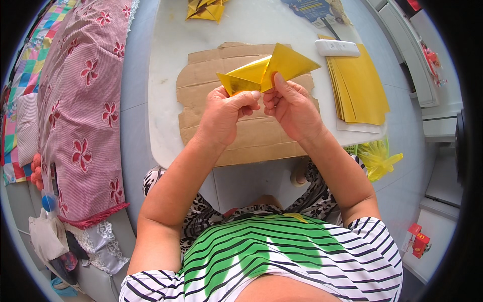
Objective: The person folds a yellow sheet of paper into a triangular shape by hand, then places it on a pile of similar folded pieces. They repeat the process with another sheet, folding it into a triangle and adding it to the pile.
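A sheet of shiny gold paper (290,64), folded into pointed flaps, is held up between both hands above a flat piece of brown cardboard (249,139). My left hand (228,109) pinches its lower left part, the thumb lying along the bottom edge near the middle crease. My right hand (292,102) grips the lower right part, its thumb pressed on the front face. The fingers behind the paper are partly hidden. Right of my right hand lies a fanned stack of flat gold paper sheets (356,87), with a white oblong device (337,48) resting across its top end.
The cardboard lies on a white table (166,132). Folded gold paper pieces (205,10) sit at its far edge, and a blue printed fan (311,13) at the far right. A yellow plastic bag (377,160) hangs beside the table's near right corner. A sofa with a pink flowered cover (83,113) stands left.
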Demonstrator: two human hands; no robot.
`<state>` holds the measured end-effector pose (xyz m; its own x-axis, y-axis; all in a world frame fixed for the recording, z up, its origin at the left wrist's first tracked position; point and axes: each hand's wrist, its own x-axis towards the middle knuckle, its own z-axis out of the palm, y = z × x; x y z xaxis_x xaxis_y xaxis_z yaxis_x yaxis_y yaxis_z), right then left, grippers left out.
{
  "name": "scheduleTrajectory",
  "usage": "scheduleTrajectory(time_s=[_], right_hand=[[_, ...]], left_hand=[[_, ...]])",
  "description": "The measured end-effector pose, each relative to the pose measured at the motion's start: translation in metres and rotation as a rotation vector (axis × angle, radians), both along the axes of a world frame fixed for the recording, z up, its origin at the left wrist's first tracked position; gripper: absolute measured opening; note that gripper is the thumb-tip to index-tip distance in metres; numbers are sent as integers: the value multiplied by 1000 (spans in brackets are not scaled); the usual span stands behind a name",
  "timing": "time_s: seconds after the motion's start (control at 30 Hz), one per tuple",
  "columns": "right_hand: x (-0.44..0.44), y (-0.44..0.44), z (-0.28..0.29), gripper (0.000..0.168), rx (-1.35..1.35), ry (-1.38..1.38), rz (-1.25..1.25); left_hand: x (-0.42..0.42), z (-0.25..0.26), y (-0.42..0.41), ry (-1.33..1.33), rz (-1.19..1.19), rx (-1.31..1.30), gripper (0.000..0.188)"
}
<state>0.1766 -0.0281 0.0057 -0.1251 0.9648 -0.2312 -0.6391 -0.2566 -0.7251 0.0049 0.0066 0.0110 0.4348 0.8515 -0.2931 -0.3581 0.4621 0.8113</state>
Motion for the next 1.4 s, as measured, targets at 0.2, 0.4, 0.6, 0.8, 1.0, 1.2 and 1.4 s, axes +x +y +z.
scheduleTrajectory(time_s=[0.2, 0.4, 0.6, 0.8, 1.0, 1.2, 1.4], right_hand=[[-1, -2, -3, 12, 5, -123, 24], [-4, -3, -2, 6, 31, -171, -92], [-6, -5, 0, 9, 25, -191, -126], [-2, -4, -3, 8, 52, -195, -101], [-7, -7, 13, 1, 277, -651, -174], [12, 5, 15, 16, 1290, -1880, -441], [8, 2, 13, 25, 1403, -1929, -329]], left_hand=[[0, -2, -1, 23, -29, 21, 12], [0, 7, 3, -31, 58, -1, 7], [-15, 1, 17, -57, 131, 50, 6], [-22, 6, 19, -44, 160, 66, 7], [-27, 3, 24, -34, 265, -12, 12], [-11, 11, 7, -119, -15, -176, 22], [-11, 1, 4, -136, -181, -203, 19]])
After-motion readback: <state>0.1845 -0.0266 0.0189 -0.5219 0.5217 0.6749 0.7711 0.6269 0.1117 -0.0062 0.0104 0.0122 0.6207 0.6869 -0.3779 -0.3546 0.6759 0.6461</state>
